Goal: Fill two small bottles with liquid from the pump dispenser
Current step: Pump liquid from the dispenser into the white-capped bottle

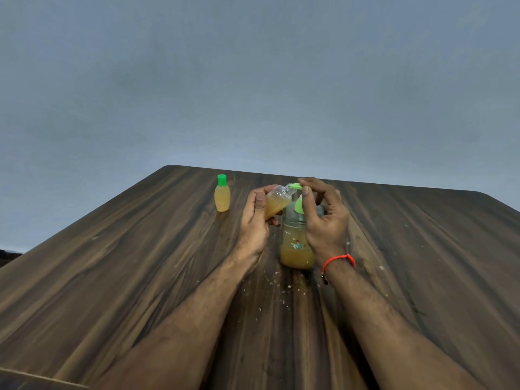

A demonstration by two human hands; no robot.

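While left grip [257,218] tilts open small bottle [277,202] mouth-to-spout, right grip [323,218] curls on pump dispenser [297,246] head, pressing; capped bottle [222,194] left of both, apparently filled.

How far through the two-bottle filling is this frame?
Done: the capped bottle stands full on the table. In hand: the left hand tilts the open bottle, part full, at the pump dispenser spout; the right hand works the pump. Left: top up, cap.

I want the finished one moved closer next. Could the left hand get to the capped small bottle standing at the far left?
Probably not yet: the path over the wooden table looks free, but the left hand grips the uncapped small bottle.
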